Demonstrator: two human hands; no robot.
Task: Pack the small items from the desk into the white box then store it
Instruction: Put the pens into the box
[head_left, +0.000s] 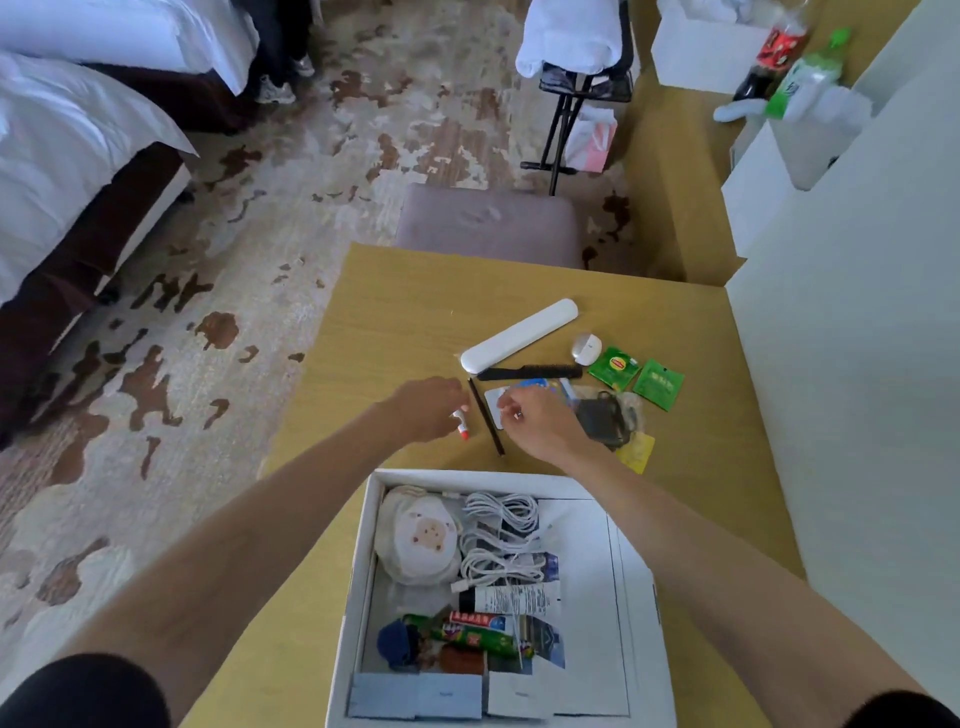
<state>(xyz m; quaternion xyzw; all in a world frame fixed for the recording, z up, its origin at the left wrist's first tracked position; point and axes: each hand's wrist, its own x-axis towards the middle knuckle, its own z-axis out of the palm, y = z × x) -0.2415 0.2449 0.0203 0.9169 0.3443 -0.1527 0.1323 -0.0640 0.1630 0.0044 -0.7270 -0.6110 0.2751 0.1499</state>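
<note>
The open white box (358, 561) stands at the near edge of the wooden desk (395, 322), holding a round sheep-print pouch, coiled white cables, tubes and packets. Beyond it lie a black pencil (486, 415), a long white case (519, 334), a black comb (530, 372), cards (540, 387), two green tea sachets (613, 367) and a black bagged item (605, 418). My left hand (428, 405) is closed around a small white tube with a red cap (461, 423), just left of the pencil. My right hand (535, 421) hovers over the cards, fingers curled, and its grip is hidden.
A grey padded stool (488, 223) stands beyond the desk. A white wall panel (841, 364) borders the desk's right side. Bottles (789, 62) and white boxes sit on the counter at the back right. Beds stand on the left over patterned carpet.
</note>
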